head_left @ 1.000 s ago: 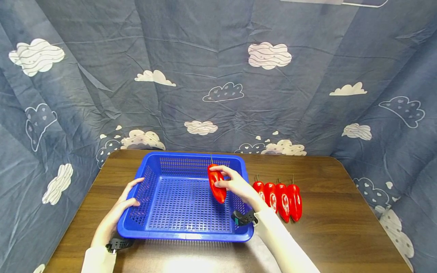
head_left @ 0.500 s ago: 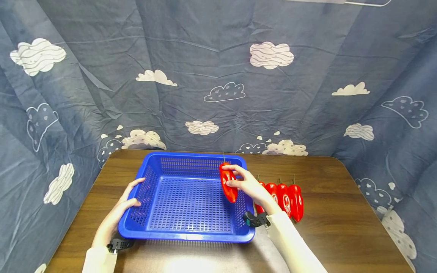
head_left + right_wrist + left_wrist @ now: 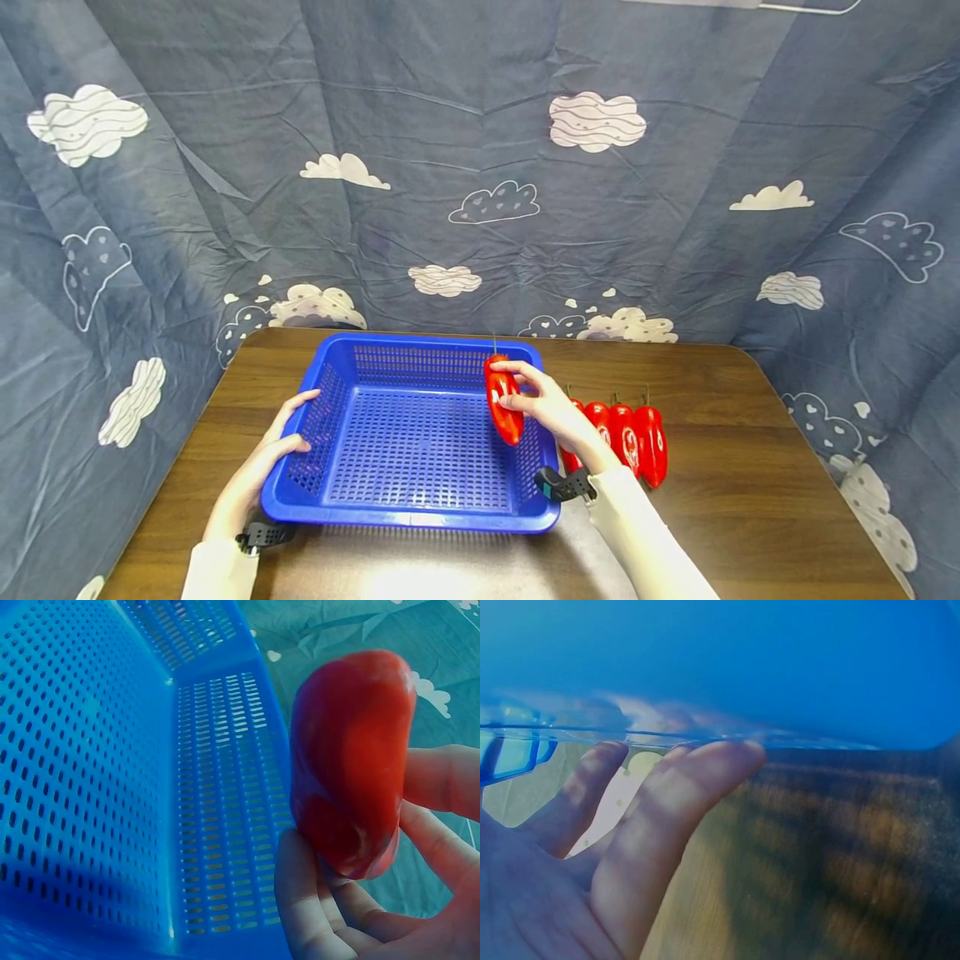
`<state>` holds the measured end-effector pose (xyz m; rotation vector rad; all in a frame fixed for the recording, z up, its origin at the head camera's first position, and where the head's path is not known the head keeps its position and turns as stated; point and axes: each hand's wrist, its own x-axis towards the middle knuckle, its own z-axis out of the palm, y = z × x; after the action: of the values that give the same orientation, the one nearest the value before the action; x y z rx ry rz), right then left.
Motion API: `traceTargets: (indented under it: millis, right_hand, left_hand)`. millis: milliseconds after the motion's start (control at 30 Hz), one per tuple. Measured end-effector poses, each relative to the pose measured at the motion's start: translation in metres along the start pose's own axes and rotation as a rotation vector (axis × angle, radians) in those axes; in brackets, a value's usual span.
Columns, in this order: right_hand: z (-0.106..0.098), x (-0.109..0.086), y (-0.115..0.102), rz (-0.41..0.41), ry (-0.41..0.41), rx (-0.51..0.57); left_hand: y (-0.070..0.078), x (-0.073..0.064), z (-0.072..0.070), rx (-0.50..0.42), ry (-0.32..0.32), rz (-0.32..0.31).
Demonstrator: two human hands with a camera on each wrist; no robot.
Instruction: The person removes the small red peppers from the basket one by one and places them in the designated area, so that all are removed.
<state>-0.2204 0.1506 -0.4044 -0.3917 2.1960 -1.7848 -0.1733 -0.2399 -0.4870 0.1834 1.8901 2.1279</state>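
Observation:
My right hand pinches a glossy red pepper between thumb and fingers, over the right end of a blue plastic basket. The pepper's thin green stem points away from me and its tip towards me. In the right wrist view, the pepper appears end-on in the fingers, beside the perforated side wall. On the opposite side, my left hand rests its spread, fairly straight fingers and thumb on the basket's left rim. The left wrist view has those fingertips right at the rim's edge.
Several more red peppers lie side by side on the wooden table, right of the basket and partly behind my right forearm. A dark blue cloth with cloud prints hangs behind the table.
My right hand has moved right with the red pepper, from farther inside the basket to near its right wall, mostly in the first half second. The left hand stays at the rim.

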Motion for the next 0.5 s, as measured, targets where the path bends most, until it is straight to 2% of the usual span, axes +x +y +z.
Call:
traceTargets:
  millis: [100, 233, 500]
  right_hand:
    - [-0.003, -0.002, 0.000, -0.005, 0.002, 0.007]
    - [-0.010, -0.001, 0.011, 0.001, 0.021, 0.022]
    - [-0.025, -0.008, 0.020, -0.012, 0.050, 0.018]
  left_hand:
    - [0.000, 0.000, 0.001, 0.001, -0.008, 0.011]
    - [0.000, 0.001, 0.000, 0.006, -0.020, 0.025]
    - [0.000, 0.003, 0.000, 0.013, -0.005, 0.034]
